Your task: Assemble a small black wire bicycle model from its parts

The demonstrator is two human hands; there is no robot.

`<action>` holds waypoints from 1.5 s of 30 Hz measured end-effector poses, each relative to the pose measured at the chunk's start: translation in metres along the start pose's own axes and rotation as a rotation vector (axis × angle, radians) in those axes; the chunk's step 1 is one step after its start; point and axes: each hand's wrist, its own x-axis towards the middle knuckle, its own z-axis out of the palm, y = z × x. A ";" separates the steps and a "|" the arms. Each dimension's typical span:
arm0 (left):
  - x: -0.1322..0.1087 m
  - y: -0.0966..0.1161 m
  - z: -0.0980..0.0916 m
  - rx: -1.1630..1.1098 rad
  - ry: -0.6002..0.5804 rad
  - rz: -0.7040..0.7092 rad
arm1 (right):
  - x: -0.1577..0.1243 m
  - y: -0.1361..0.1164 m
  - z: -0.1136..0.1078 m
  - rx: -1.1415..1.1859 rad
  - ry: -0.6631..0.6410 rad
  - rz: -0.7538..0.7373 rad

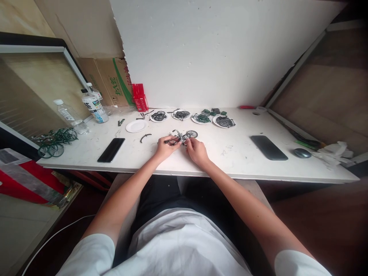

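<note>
A small model bicycle (181, 137), dark and silvery with one spoked wheel showing at its right end, is held just above the white table. My left hand (166, 147) is closed around its left part. Fingers of my right hand (197, 150) pinch its lower right side, near the wheel; any tiny part between them is too small to make out. Left of my hands lies a curved black piece (145, 137). Behind them stand white plates of loose parts: black pieces (158, 116), more dark pieces (181, 114), green pieces (202, 118) and spoked wheels (225, 121).
A bare white plate (136, 126) sits behind the curved piece. Finished-looking green model bicycles (59, 140) stand far left, near plastic bottles (96, 107). One phone (111, 150) lies left, a dark phone-like slab (268, 147) right, beside a mouse (302, 153). A red box (140, 97) stands behind.
</note>
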 end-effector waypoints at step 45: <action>-0.001 0.005 -0.001 0.029 -0.040 0.054 | 0.001 0.003 0.002 0.043 0.048 -0.001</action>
